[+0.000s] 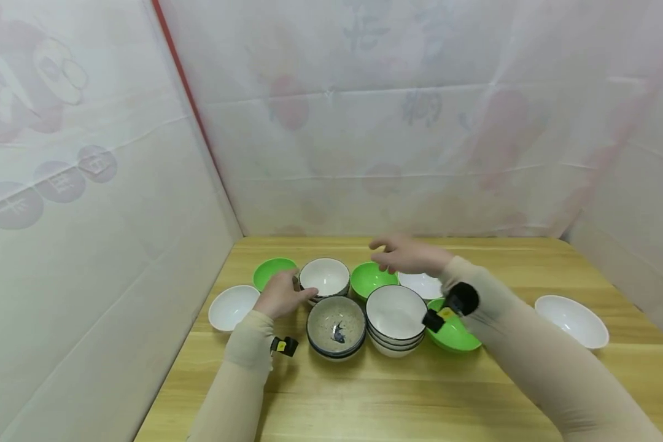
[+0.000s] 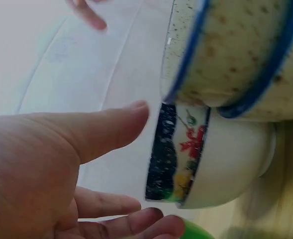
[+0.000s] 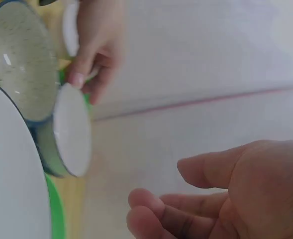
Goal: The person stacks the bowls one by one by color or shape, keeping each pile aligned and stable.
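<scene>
The pale wooden tabletop (image 1: 364,393) carries a tight cluster of bowls, set rim to rim in two rows so each is within easy reach of either arm. In the front row the stack of white ceramic bowls with dark rims (image 1: 395,319) sits nested, which keeps it compact; touching it on the left is the speckled grey bowl with a blue rim and a fish motif (image 1: 336,325), itself stacked on another. Two plain white bowls lie apart at the edges, one far left (image 1: 232,307), one far right (image 1: 571,319).

My left hand (image 1: 282,296) rests against the white-lined bowl with a painted floral outer wall (image 1: 325,277) in the back row; the fingers lie loosely extended at its rim, touching rather than clasping, as the left wrist view confirms. My right hand (image 1: 406,255) hovers above the small green plastic bowl (image 1: 370,279), fingers relaxed, holding nothing.
</scene>
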